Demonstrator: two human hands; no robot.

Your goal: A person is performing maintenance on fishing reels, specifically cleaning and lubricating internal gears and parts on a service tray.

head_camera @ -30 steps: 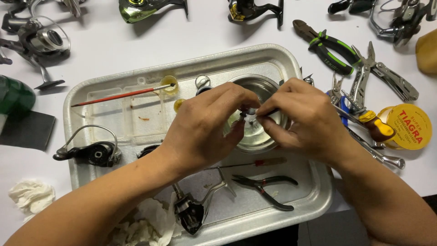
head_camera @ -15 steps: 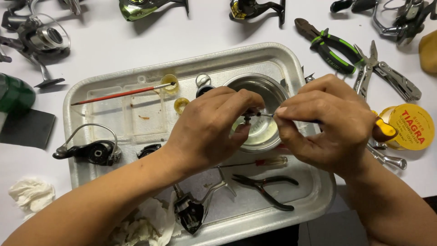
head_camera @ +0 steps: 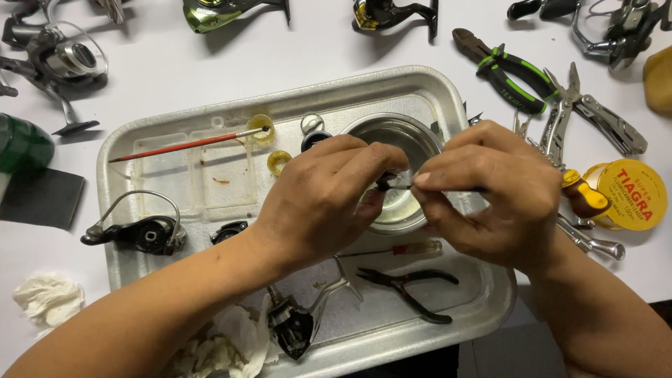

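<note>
Over a round metal bowl [head_camera: 413,136] in a silver tray [head_camera: 203,115], my left hand [head_camera: 322,199] pinches a small dark reel part [head_camera: 384,183] between thumb and fingers. My right hand [head_camera: 486,192] grips a thin metal tool [head_camera: 404,187] whose tip touches that part. Both hands hover just above the bowl and hide most of it.
In the tray lie a red-handled brush [head_camera: 178,145], two small yellow cups [head_camera: 260,126], a reel body [head_camera: 140,232], black pliers [head_camera: 409,287], a reel frame [head_camera: 297,322] and tissue [head_camera: 231,343]. Green-handled cutters [head_camera: 507,73], a multitool [head_camera: 595,115], a yellow round tin [head_camera: 633,194] and fishing reels [head_camera: 59,59] surround it.
My right hand has shifted slightly right and drawn back, so the thin tool now shows between the hands. My left hand keeps its hold on the small part.
</note>
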